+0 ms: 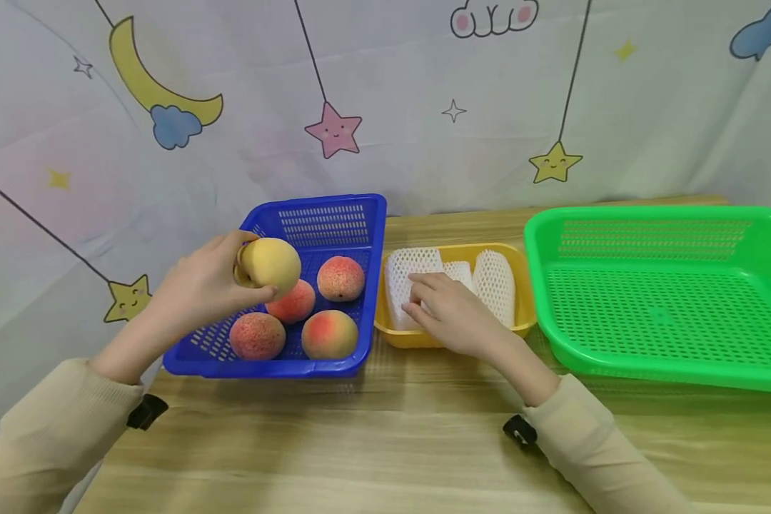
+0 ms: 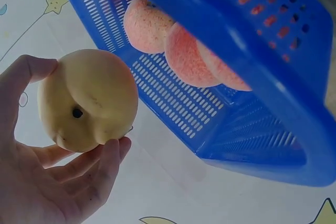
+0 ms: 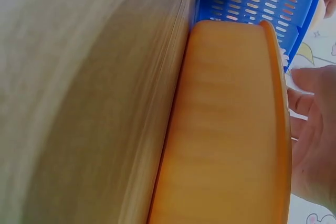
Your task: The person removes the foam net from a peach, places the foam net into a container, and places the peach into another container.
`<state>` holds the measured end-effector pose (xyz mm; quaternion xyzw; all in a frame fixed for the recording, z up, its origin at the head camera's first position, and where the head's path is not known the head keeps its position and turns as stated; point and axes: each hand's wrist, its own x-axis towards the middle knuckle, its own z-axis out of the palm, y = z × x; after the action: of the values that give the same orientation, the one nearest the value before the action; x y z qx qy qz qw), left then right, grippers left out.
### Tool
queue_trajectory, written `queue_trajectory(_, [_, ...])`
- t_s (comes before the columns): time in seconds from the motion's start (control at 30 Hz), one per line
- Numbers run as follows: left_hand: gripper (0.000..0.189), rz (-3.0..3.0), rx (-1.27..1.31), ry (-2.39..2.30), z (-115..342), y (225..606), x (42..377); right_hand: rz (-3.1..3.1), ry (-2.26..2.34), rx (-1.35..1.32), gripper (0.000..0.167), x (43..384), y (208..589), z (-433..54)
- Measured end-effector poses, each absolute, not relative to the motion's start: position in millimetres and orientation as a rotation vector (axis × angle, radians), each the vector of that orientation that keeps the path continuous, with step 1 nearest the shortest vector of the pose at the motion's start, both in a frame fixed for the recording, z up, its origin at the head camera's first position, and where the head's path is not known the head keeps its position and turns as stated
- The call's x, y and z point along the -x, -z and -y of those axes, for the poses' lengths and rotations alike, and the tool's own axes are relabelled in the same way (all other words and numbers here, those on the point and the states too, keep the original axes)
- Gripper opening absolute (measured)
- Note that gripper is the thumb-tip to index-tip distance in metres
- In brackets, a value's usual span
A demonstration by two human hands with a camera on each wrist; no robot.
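Observation:
My left hand point(image 1: 202, 278) grips a pale yellow peach point(image 1: 273, 265) above the left side of the blue basket point(image 1: 374, 285). In the left wrist view the peach point(image 2: 89, 100) has a dark hole at its stem end, with thumb and fingers around its sides. Several red and yellow peaches point(image 1: 330, 334) lie in the basket below. My right hand point(image 1: 452, 314) reaches over the front of the yellow container point(image 1: 417, 341), fingertips right at a white foam net sleeve point(image 1: 417, 265). More foam net sleeves point(image 1: 493, 285) lie beside it. The container's wall point(image 3: 226, 129) hides part of the right fingers.
To the right a green basket point(image 1: 649, 314) with a perforated bottom stands close beside the yellow container. All three stand on a wooden table point(image 1: 385, 442). Behind it hangs a pale cloth point(image 1: 398, 164) printed with stars and a moon.

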<state>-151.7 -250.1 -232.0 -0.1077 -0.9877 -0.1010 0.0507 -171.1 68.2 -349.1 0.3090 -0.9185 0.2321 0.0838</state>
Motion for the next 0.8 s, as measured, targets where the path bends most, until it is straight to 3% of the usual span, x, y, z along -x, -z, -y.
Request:
queue_trajectory(0.37, [0.072,3.052,0.338,0.223,242,224,188,2.764,-0.706,-1.004,0.011,173,356,-69])
queue_trajectory(0.63, [0.063,3.072,0.361,0.179,236,231,211,2.901,-0.651,-1.026,0.042,173,359,-67])
queue_trajectory(0.8, [0.063,3.098,0.347,0.165,230,231,224,2.93,-0.61,-1.032,0.046,174,361,-65])
